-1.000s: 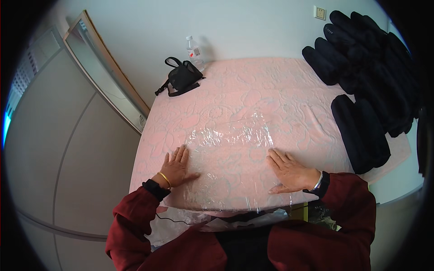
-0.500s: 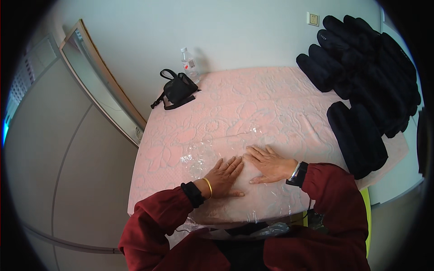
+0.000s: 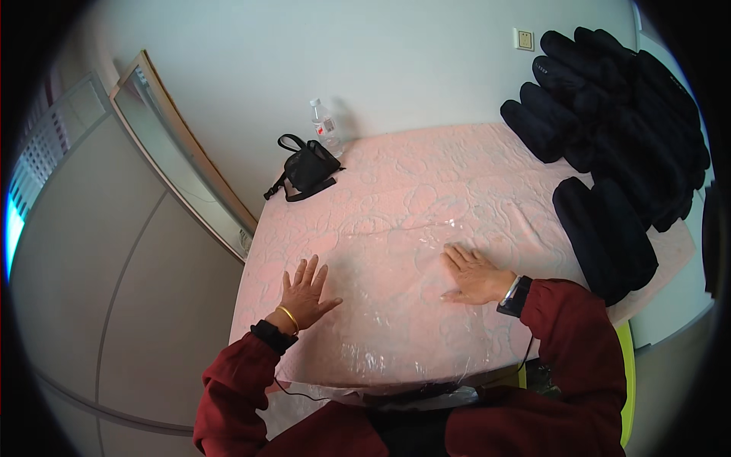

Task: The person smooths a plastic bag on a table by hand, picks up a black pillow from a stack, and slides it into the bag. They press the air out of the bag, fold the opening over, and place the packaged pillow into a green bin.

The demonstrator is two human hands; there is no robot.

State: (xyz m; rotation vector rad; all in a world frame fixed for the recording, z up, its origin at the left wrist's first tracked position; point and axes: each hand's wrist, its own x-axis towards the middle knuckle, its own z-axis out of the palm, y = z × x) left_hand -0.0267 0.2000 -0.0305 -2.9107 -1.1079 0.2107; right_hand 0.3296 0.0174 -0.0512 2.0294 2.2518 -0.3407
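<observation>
A clear plastic sheet or bag (image 3: 396, 305) lies spread over the near middle of the pink patterned cloth (image 3: 396, 175), and its near edge hangs over the table's front. My left hand (image 3: 304, 295) is flat at the sheet's left side, its fingers spread and a gold bangle at the wrist. Toward the sheet's right side rests my right hand (image 3: 476, 276), palm down with the fingers stretched out and the thumb apart. Neither hand grips anything. Whether the sheet is a single layer or a bag, I cannot tell.
Black rolled or padded cloth pieces (image 3: 609, 145) are piled at the right of the table. A small black strapped bag (image 3: 304, 169) and a clear bottle (image 3: 325, 129) stand at the back left. On the left leans a framed mirror (image 3: 179, 152). A wall socket (image 3: 523, 39) is behind.
My hands have spread apart: the left slid to the left, the right a little to the right. The plastic between them now lies flatter at its left side. The view shifted slightly.
</observation>
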